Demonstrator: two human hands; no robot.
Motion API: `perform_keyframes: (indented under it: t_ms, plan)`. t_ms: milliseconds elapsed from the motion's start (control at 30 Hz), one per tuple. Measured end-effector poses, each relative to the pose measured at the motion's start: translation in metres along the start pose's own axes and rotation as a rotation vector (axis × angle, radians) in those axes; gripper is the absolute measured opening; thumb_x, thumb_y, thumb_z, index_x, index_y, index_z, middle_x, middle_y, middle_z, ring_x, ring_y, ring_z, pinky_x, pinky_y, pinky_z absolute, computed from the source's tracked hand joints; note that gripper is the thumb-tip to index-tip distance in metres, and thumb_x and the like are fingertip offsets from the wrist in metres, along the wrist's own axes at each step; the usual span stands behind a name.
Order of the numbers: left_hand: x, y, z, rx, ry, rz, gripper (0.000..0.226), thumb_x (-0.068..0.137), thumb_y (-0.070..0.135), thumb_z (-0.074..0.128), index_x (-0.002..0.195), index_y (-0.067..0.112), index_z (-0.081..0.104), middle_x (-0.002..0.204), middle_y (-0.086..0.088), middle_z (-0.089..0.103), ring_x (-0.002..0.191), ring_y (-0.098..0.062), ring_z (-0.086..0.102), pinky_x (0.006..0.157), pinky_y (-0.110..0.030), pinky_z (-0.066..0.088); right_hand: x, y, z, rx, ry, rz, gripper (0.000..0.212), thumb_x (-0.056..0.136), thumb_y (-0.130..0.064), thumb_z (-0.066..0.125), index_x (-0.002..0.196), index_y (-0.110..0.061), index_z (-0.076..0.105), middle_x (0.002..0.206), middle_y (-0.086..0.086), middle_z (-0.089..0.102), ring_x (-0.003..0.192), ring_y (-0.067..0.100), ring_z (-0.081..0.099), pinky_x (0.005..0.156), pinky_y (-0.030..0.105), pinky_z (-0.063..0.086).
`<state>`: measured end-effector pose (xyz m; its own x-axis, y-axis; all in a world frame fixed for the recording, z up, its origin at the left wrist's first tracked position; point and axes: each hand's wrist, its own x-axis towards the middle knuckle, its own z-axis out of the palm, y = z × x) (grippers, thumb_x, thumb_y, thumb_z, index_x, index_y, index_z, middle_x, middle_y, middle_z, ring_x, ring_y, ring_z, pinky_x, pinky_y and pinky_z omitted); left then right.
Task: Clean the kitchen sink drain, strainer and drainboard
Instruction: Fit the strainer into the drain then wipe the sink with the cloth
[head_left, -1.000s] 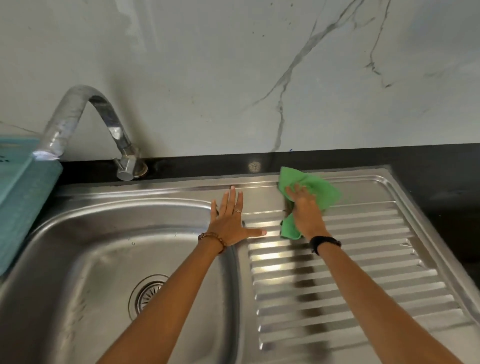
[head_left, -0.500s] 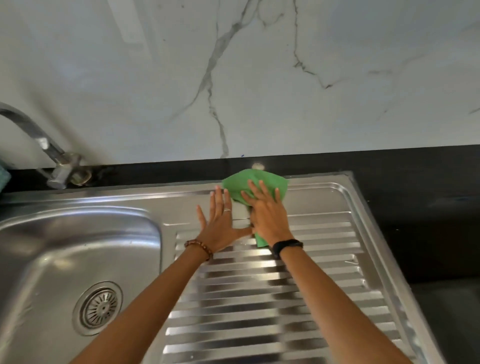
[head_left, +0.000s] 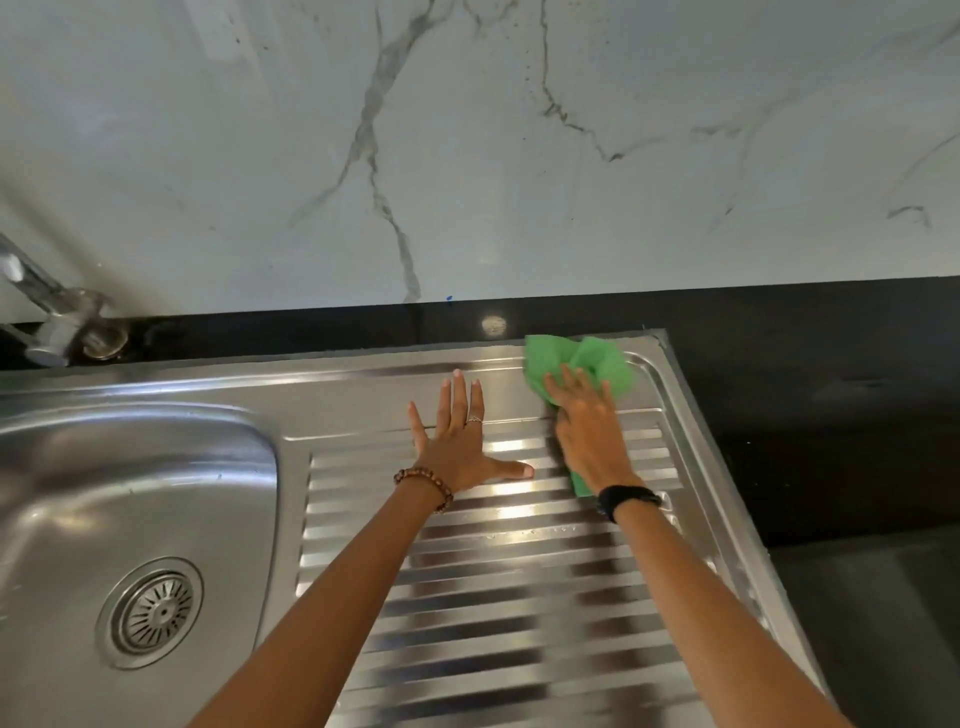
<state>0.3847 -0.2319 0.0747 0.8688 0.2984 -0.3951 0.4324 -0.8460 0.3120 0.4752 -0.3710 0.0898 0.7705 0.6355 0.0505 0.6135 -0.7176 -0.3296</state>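
Note:
A steel ribbed drainboard (head_left: 498, 582) fills the middle and right of the head view. My right hand (head_left: 587, 431) presses a green cloth (head_left: 587, 364) flat against the drainboard's far right corner; the cloth sticks out beyond my fingers and a strip shows under my wrist. My left hand (head_left: 460, 441) lies flat on the drainboard with fingers spread, just left of the right hand and holding nothing. The sink basin (head_left: 130, 483) is at the left, with the round slotted strainer (head_left: 153, 613) seated in its drain.
The tap's base (head_left: 67, 327) stands at the far left on the black counter (head_left: 805, 389), which runs behind and to the right of the sink. A white marble wall (head_left: 467, 145) rises behind it. A darker lower surface (head_left: 883, 623) lies at the right.
My right hand has slid the green cloth to the right, toward the drainboard's far right corner. My left hand stays flat on the drainboard. The view has shifted right, away from the tap.

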Motion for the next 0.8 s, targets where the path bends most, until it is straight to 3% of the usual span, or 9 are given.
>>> perform_keyframes:
  t_ms: [133,233,367,433,567,700,800]
  plan:
    - [-0.003,0.002,0.001,-0.01,0.078,-0.016,0.124,0.068,0.076,0.05,0.134,0.015,-0.035,0.148,-0.006,-0.036,0.138,-0.022,-0.03,0.105,-0.058,-0.019,0.008,-0.044,0.017,0.033,-0.081,-0.221,0.048,0.094,-0.01,0.041,0.141,-0.02,0.035,0.151,0.003,0.034,0.143,0.02,0.023,0.12,0.04,0.005]
    - [-0.006,0.001,0.0,-0.039,0.104,-0.003,0.124,0.063,0.081,0.046,0.127,0.018,-0.04,0.149,-0.005,-0.035,0.138,-0.021,-0.028,0.107,-0.057,-0.017,0.013,-0.033,0.013,0.016,-0.097,-0.281,0.047,0.093,-0.01,0.044,0.138,-0.021,0.04,0.149,0.001,0.038,0.142,0.017,0.027,0.121,0.04,0.009]
    - [-0.008,0.003,-0.005,-0.077,0.098,0.007,0.142,0.027,0.1,0.003,0.136,0.017,-0.034,0.145,-0.004,-0.04,0.135,-0.02,-0.032,0.104,-0.059,-0.019,0.009,0.024,-0.012,-0.11,0.006,-0.097,0.046,0.093,-0.013,0.043,0.138,-0.019,0.039,0.148,0.002,0.039,0.141,0.021,0.028,0.118,0.044,0.005]
    - [-0.008,0.013,-0.003,-0.027,0.12,0.069,0.136,0.028,0.099,-0.006,0.135,0.02,-0.034,0.139,0.0,-0.043,0.13,-0.02,-0.035,0.103,-0.059,-0.021,0.006,0.056,-0.027,-0.218,-0.006,-0.016,0.048,0.095,-0.017,0.04,0.142,-0.017,0.033,0.151,0.004,0.035,0.142,0.022,0.026,0.118,0.046,0.007]
    - [0.002,0.06,0.011,0.056,0.098,0.242,0.116,0.056,0.089,0.016,0.14,0.021,-0.027,0.141,0.001,-0.04,0.138,-0.026,-0.028,0.103,-0.056,-0.023,0.0,0.073,-0.037,-0.267,-0.063,0.021,0.05,0.097,-0.02,0.034,0.145,-0.014,0.024,0.154,0.007,0.027,0.145,0.022,0.018,0.119,0.046,0.009]
    - [0.014,0.083,0.019,0.111,0.03,0.184,0.119,0.062,0.085,0.033,0.142,0.017,-0.023,0.151,-0.006,-0.03,0.14,-0.026,-0.025,0.104,-0.058,-0.021,-0.043,0.063,-0.033,-0.117,-0.036,0.111,0.047,0.1,-0.035,0.025,0.143,-0.016,0.032,0.152,0.008,0.033,0.144,0.022,0.022,0.119,0.04,0.01]
    - [0.017,0.081,0.018,0.11,0.001,0.172,0.118,0.067,0.079,0.043,0.142,0.017,-0.023,0.151,-0.007,-0.03,0.139,-0.026,-0.026,0.105,-0.059,-0.02,-0.08,0.067,-0.033,-0.143,-0.081,0.105,0.059,0.093,-0.039,0.008,0.144,-0.019,0.029,0.153,0.007,0.029,0.145,0.023,0.018,0.119,0.041,0.006]
